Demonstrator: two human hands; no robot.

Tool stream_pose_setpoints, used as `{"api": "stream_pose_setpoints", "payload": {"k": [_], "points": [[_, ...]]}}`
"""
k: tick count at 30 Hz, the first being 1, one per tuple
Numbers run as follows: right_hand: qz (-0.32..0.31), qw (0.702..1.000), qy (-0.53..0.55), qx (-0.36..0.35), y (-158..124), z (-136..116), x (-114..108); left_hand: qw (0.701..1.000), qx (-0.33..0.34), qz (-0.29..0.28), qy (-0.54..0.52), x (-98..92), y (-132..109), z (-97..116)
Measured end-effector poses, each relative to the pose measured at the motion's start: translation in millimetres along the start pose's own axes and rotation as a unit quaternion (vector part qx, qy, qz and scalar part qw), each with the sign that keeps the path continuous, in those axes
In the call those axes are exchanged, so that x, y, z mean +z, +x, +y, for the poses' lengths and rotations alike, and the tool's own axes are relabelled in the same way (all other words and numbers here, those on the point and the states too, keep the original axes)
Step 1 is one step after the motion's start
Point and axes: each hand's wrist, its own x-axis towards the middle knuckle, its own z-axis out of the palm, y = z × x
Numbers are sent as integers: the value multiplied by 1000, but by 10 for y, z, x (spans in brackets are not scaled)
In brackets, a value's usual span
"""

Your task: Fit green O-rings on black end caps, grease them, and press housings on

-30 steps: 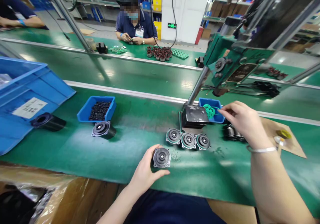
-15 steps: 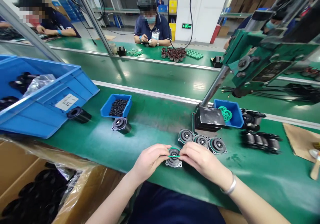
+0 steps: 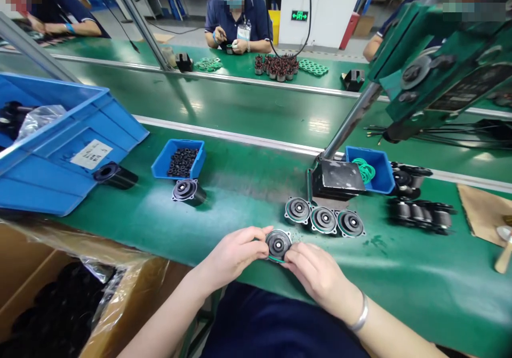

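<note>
A round black motor housing with a silvery, lugged flange stands on the green bench in front of me. Along its near edge lies a thin green rubber ring. My left hand pinches the ring at the housing's left side. On the right, my right hand has its fingers closed on the ring by the flange. The fingers hide parts of ring and flange. Just beyond my right hand, a row of similar housings stands together; green shows around their rims.
A blue bin of green rings sits beside a black block under a green press. Leftward are a small blue bin of black parts, another housing and a large blue crate. A co-worker sits opposite.
Both hands have moved down toward the housing's near edge. The green ring has gone from being stretched over the housing's top to lying along its near side. The camera view has shifted slightly.
</note>
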Motion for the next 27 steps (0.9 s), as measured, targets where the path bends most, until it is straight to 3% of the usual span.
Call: {"api": "stream_pose_setpoints", "payload": {"k": [3,5,9,12,16,21,27], "points": [[4,999,-24,-46,-25,-29,-48,1000,10,-22,-5,19,-92,38],[29,997,-26,-65,3,25,-168,1000,22,4,-4,79,-135,42],[97,988,-111,53,110,299,-448,994,-12,107,35,243,21,50],[17,975,-184,123,157,491,-536,994,-20,84,66,316,343,79],[-43,968,-211,132,93,555,-531,998,12,6,64,373,717,101],[-49,955,-256,144,-224,591,-681,999,30,-11,35,639,901,208],[-23,941,-309,137,-929,892,-1037,998,42,-45,-12,1243,1277,579]]}}
